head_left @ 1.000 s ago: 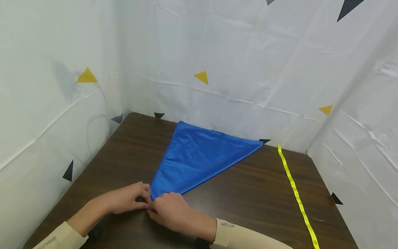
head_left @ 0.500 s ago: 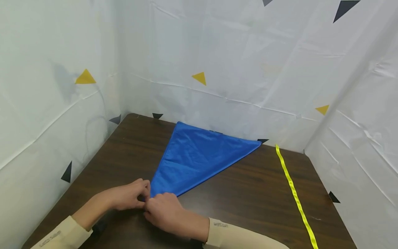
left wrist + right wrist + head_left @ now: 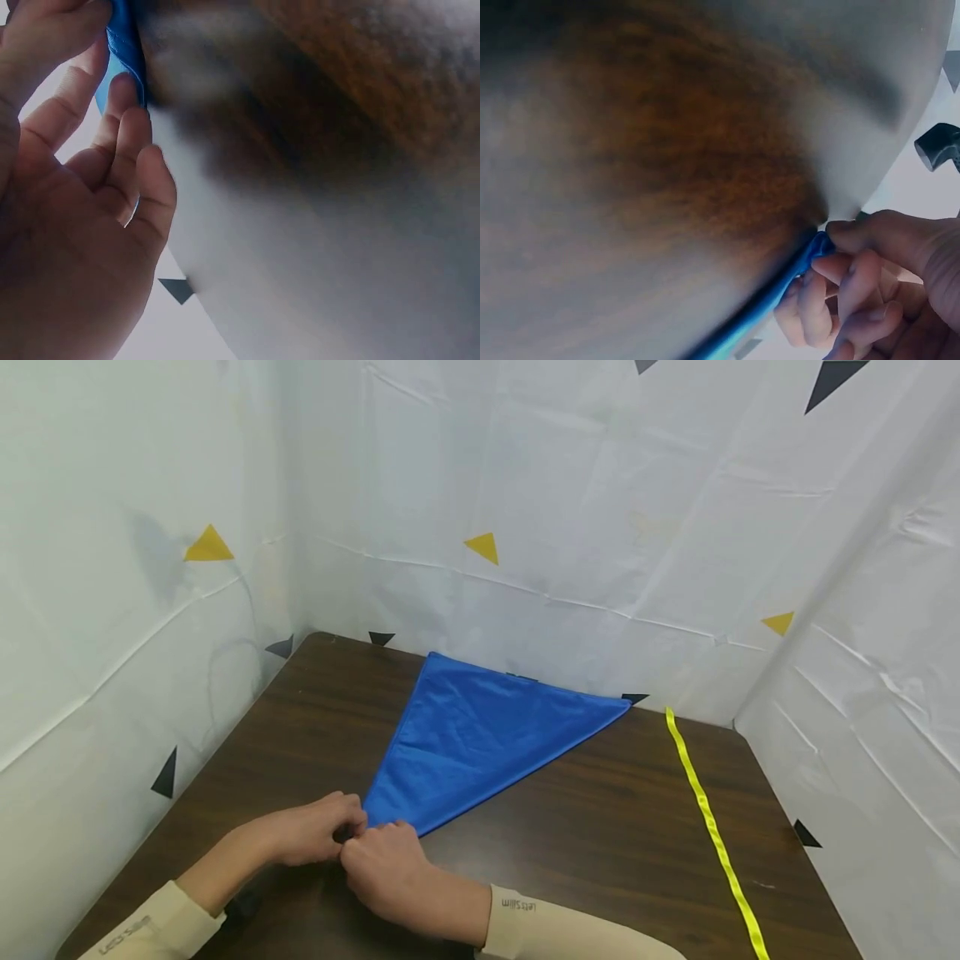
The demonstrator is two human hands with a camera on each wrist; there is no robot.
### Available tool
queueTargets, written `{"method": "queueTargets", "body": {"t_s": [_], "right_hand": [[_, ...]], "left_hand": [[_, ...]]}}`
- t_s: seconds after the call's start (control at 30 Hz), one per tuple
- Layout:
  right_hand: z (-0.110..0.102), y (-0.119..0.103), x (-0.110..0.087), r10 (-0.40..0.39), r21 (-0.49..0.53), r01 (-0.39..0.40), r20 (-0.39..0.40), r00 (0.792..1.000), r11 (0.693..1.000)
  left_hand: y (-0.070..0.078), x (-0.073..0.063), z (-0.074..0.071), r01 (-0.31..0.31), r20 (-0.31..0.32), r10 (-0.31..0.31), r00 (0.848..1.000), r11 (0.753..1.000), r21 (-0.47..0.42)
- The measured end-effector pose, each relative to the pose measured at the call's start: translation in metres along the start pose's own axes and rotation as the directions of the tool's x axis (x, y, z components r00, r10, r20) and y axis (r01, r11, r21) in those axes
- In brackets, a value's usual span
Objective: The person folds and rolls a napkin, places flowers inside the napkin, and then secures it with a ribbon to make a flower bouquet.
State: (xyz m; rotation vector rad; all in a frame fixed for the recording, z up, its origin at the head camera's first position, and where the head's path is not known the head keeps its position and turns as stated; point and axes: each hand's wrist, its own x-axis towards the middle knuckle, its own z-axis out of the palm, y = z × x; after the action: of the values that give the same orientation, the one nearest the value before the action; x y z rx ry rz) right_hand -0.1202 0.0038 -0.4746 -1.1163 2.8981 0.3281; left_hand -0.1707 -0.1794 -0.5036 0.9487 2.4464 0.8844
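A blue cloth, its outline a triangle, lies on the table with its narrow near corner between both hands. My left hand is at the left of that corner; in the left wrist view its thumb and forefinger pinch the cloth's edge, while the other fingers are loosely bent. Close against it, my right hand pinches the corner; thumb and forefinger meet on bunched blue fabric in the right wrist view. From the head view the fingertips and the very tip of the cloth are hidden.
A yellow ribbon runs lengthwise down the right side of the dark wooden table. White sheeting with black and yellow triangles walls in the back and both sides. The cloth's far edge lies along the table's back edge.
My right hand has shifted a little to the left, toward the left hand. The left hand stays nearly in place, and the cloth lies almost as before. The head view has swung slightly.
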Motion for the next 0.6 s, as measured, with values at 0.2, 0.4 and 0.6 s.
{"method": "queueTargets", "body": {"t_s": [0.2, 0.4, 0.6], "right_hand": [[-0.001, 0.001, -0.002, 0.008, 0.033, -0.008, -0.007, 1.000, 0.999], [-0.002, 0.009, -0.006, 0.007, 0.115, -0.004, -0.021, 1.000, 0.993], [0.002, 0.020, -0.011, 0.009, 0.235, 0.002, -0.043, 0.999, 0.972]], "left_hand": [[0.003, -0.004, 0.000, -0.046, -0.051, 0.050, 0.997, 0.996, 0.070], [0.012, -0.008, 0.002, -0.019, -0.083, 0.027, 0.996, 0.996, 0.091], [0.005, -0.006, 0.004, -0.038, -0.080, 0.044, 0.996, 0.997, 0.070]]}}
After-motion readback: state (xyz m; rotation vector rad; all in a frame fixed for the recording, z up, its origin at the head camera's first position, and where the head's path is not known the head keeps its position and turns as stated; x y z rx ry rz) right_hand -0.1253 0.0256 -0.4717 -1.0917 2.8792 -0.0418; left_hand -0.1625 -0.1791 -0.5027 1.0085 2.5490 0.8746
